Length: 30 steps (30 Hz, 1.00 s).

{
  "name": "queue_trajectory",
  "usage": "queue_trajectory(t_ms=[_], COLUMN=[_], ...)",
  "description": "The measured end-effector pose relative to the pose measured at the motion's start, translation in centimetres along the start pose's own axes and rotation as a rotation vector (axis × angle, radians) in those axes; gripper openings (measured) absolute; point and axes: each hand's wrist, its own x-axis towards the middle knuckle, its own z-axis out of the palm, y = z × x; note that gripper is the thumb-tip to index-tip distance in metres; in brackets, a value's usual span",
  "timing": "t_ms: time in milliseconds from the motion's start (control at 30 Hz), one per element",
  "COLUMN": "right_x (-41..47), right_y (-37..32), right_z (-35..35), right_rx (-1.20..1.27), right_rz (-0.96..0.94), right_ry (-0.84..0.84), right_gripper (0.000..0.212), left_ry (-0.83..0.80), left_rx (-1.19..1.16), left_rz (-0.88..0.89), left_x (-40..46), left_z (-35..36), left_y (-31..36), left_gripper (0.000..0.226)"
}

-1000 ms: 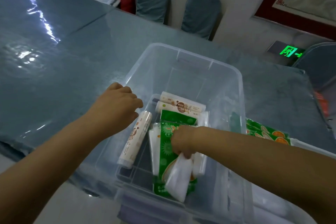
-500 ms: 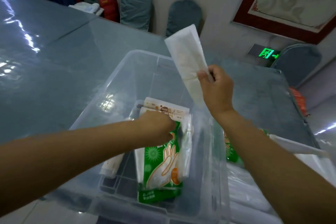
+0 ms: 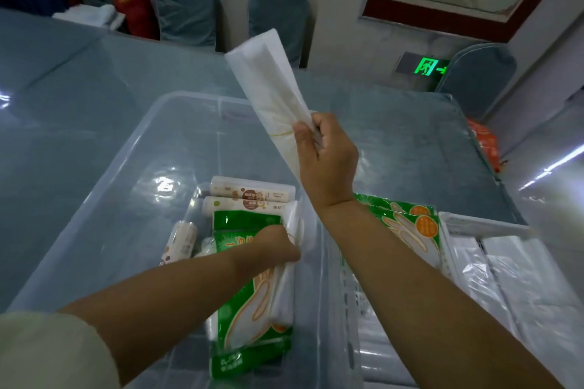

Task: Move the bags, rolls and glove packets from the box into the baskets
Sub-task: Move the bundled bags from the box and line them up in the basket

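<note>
While the right hand (image 3: 327, 156) was down in the box (image 3: 132, 167) a second ago, it is now lifted above the rim with its fingers (image 3: 301, 133) pinched shut on a folded white bag (image 3: 271, 88); that bag is out of the box and, by my reading, headed for the baskets on the right; the left hand (image 3: 275, 245) has moved from the box's left side onto the pile, fingers closed around a second white bag (image 3: 286, 290) beside the green glove packet (image 3: 249, 309); the held bag looks thin, flat, translucent, limp, tilted up-left; three rolls (image 3: 252, 193) lie in the box; more green glove packets (image 3: 407, 227) already sit in a white basket (image 3: 483, 224) just right of the box, on the blue counter (image 3: 63, 123).
</note>
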Motion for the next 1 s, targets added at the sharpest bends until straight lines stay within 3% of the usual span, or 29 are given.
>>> queue_trajectory(t_ms=[100,167,200,367,533,600,667,733,833,933,1000], right_x=[0.0,0.0,0.0,0.0,-0.6,-1.4,-2.5,-3.1,-2.8,-2.7,-2.7], right_y=[-0.1,-0.2,-0.2,-0.7,-3.0,-4.7,-6.2,-7.2,-7.7,-7.9,-7.8], right_z=[0.0,0.0,0.0,-0.4,-0.3,0.5,1.1,1.1,0.2,-1.3,-2.6], right_rx=[-0.026,-0.043,-0.049,-0.023,-0.082,-0.075,0.002,0.086,0.262,0.415,0.475], right_rz=[-0.004,-0.016,-0.02,0.02,0.065,0.129,0.192,0.26,0.427,0.548,0.624], right_ry=[-0.02,-0.042,-0.057,-0.068,-0.18,-0.319,-0.401,-0.41,-0.39,-0.377,-0.349], right_gripper=[0.013,0.014,0.015,0.017,0.012,0.011,0.013,0.015,0.014,0.011,0.009], left_ry=[0.031,0.07,0.086,0.276,0.589,0.578,0.456,0.362,0.358,0.623,0.695], left_rx=[-0.018,-0.085,-0.176,-0.815,-1.124,-1.221,-1.316,-1.336,-1.167,-0.829,-0.752], left_rz=[-0.035,-0.048,-0.037,0.085,0.208,0.245,0.329,0.431,0.484,0.376,0.362], left_x=[-0.6,-1.0,-1.4,-5.0,-9.9,-11.4,-12.9,-14.2,-15.2,-15.0,-15.1], left_z=[0.3,-0.7,-1.7,-8.1,-12.2,-12.9,-13.1,-12.8,-12.3,-11.9,-11.6], left_y=[-0.5,-0.7,-0.8,-1.9,-2.4,-1.9,-1.0,-0.5,-0.5,-0.4,0.7], left_gripper=[0.032,0.013,0.005,0.014,0.017,0.014,0.019,0.027,0.027,0.027,0.033])
